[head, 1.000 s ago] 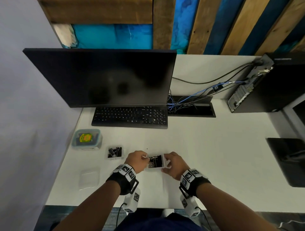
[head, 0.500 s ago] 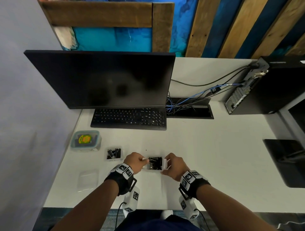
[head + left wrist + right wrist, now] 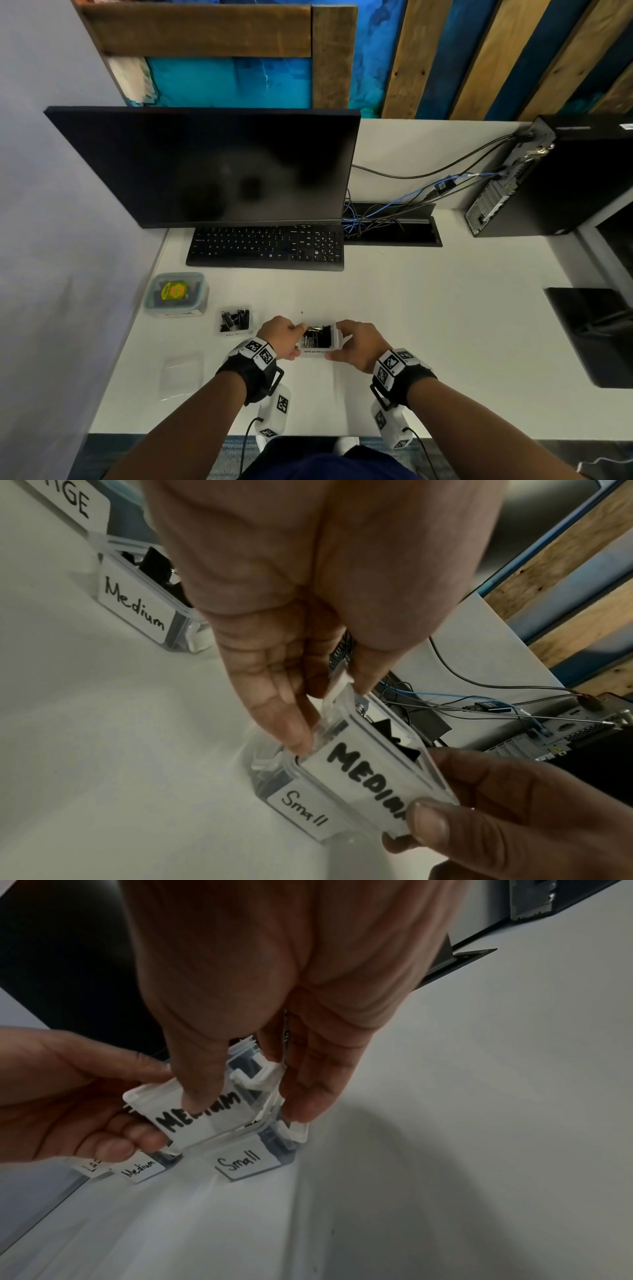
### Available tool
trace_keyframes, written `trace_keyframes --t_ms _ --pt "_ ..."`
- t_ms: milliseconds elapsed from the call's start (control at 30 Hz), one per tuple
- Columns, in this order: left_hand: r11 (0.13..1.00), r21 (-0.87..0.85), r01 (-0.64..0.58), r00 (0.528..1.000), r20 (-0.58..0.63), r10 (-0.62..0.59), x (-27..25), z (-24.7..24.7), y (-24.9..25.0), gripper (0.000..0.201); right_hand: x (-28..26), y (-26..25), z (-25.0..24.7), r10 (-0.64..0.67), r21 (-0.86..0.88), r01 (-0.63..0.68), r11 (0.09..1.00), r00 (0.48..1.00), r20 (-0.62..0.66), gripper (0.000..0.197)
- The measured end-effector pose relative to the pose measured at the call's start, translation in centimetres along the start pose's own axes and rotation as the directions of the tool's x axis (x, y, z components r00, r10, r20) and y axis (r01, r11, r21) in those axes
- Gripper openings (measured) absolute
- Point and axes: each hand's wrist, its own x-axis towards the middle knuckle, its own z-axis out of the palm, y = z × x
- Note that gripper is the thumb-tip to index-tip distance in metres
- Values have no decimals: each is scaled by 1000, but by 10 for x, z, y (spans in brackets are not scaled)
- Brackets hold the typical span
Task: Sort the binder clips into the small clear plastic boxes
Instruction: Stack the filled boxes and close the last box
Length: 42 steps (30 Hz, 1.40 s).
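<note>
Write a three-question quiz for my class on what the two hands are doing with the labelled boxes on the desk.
1. True or false: the lid labelled MEDIUM is held by both the left hand and the right hand.
2. The lower box directly under that lid is labelled: A) Large, B) Small, C) Medium.
3. Fill in: the open box holding binder clips, to the left of the hands, is labelled ____.

Key: 1 true; 2 B; 3 Medium.
</note>
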Motion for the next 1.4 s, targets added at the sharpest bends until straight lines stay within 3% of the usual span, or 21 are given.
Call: trace_keyframes --t_ms 233,467,667,800,1167,1400 --pt "992 104 -69 995 -60 75 -1 1 -1 44 4 -2 4 -28 -81 27 996 999 -17 46" --pt "975 216 -57 989 -121 85 4 0 -5 52 10 2 7 -8 -115 4 993 999 -32 56" --pt "992 122 -8 999 -37 12 5 -2 1 45 15 4 12 105 -17 -105 994 994 9 49" --pt "987 159 -8 1000 -22 11 7 -3 -1 45 18 3 10 131 28 -131 991 991 9 44" --pt "996 94 11 1000 -21 -9 8 0 -4 45 19 5 13 177 110 -188 976 979 97 54" --pt "981 196 -2 1000 -1 3 14 -4 -13 52 17 3 14 176 83 -182 980 981 83 56"
